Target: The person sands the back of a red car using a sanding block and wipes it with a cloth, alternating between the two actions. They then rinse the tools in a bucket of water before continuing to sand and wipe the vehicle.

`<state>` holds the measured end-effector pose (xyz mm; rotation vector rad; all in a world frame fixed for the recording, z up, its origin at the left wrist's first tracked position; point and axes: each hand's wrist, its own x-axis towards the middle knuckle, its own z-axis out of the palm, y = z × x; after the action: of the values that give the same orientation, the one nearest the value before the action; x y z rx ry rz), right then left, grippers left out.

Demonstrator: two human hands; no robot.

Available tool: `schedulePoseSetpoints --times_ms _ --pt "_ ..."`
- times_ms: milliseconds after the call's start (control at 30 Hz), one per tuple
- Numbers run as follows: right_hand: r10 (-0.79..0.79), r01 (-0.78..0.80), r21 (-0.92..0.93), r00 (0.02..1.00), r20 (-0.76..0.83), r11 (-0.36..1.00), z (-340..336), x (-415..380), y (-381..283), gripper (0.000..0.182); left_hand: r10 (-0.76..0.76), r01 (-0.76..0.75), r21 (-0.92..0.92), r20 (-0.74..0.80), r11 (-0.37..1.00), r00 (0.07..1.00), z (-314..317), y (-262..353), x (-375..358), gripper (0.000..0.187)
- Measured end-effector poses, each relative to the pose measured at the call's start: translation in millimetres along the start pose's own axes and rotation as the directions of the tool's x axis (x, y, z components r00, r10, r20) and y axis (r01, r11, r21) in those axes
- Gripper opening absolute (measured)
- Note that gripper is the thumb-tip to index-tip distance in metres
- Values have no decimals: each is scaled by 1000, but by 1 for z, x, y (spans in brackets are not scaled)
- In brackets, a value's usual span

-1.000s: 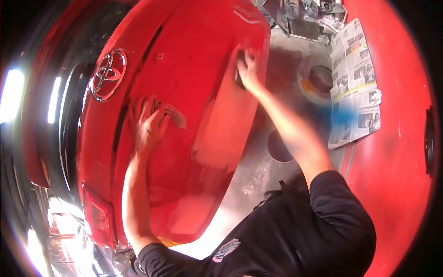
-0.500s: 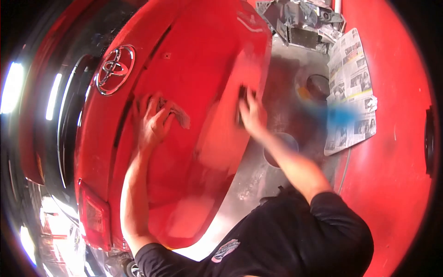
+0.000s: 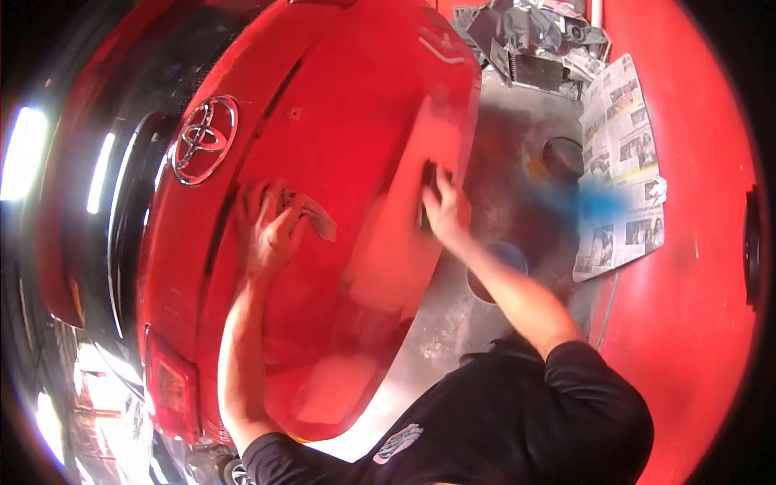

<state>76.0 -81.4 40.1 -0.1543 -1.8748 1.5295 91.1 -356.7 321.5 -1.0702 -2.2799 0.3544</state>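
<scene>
Against the red rear of a car (image 3: 339, 153), my left hand (image 3: 273, 234) rests with its fingers somewhat apart, a crumpled greyish cloth (image 3: 318, 217) tucked under its thumb side. My right hand (image 3: 444, 212) grips a dark sanding block (image 3: 427, 194), pressed to a dull, pinkish patch (image 3: 386, 250) along the bumper's edge. Part of the block is hidden by the fingers, and the hand is slightly blurred. A second dull patch (image 3: 338, 388) shows lower on the bumper. Above my left hand sits the chrome emblem (image 3: 204, 140).
A bucket (image 3: 495, 275) stands on the grey floor beneath my right forearm. Newspaper sheets (image 3: 621, 162) hang on the red panel at right. Dark and silvery car parts (image 3: 537, 48) are piled at the back. A red tail light (image 3: 171, 384) is at lower left.
The view has shifted, so the car and newspaper sit a little lower in it. Both hands keep nearly the same places on the car, still with the cloth and the sanding block.
</scene>
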Motion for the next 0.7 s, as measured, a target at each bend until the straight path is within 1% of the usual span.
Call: schedulePoseSetpoints --times_ms 33,67,100,133,167,233,267,300,333,367,400,467,500,533,567,633,700 --pt "28 -16 209 998 -55 978 26 35 21 68 11 -11 -13 0 1000 1000 -1 0 1 39" --pt "215 -237 370 971 101 898 24 88 11 68 19 -19 -30 -5 999 1000 0 2 3 38" --pt "-7 0 -64 994 -108 998 38 137 25 59 21 -21 -36 5 999 1000 1 4 4 38" --pt "132 -132 6 991 -12 991 49 180 45 49 5 -4 -23 17 1000 1000 0 6 4 38" --pt "104 -104 12 994 -22 995 42 191 38 42 -10 11 -9 32 1000 999 -1 7 3 37" --pt "204 -216 59 965 163 975 24 162 35 50 -9 10 -19 48 1000 999 -4 8 5 36" --pt "117 -113 -97 992 38 989 14 110 38 54 -6 7 -20 39 1000 999 -3 8 5 35" --pt "-4 -15 -259 997 -72 966 1 47 35 57 -9 10 -22 37 1000 999 -1 7 6 35" --pt "-42 27 -280 998 -48 960 -21 -9 13 61 -1 1 -13 25 1000 1000 0 6 5 36" --pt "-79 69 -297 997 -21 952 -37 -40 -7 64 6 -6 -3 15 1000 1000 1 5 3 36" --pt "-82 73 -295 996 -19 953 -34 -29 -9 64 2 -2 0 15 1000 1000 0 5 3 36" --pt "80 -79 -263 997 -4 962 -22 11 -8 64 11 -11 -6 27 1000 1000 -2 5 6 37" --pt "121 -110 -290 992 20 951 -22 49 -14 62 16 -16 -8 24 1000 1000 -1 3 6 37" --pt "90 -106 -360 994 -60 927 -13 80 -3 61 15 -15 1 21 1000 1000 2 2 3 37" --pt "309 -254 -325 942 130 911 -27 115 -16 61 17 -17 8 24 1000 1000 5 2 0 38" --pt "336 -254 -438 934 120 862 -32 118 -9 61 12 -11 -5 28 1000 1000 5 5 0 37" --pt "157 -161 -352 987 -40 922 -24 40 9 61 0 0 -9 18 1000 1000 3 4 0 37"
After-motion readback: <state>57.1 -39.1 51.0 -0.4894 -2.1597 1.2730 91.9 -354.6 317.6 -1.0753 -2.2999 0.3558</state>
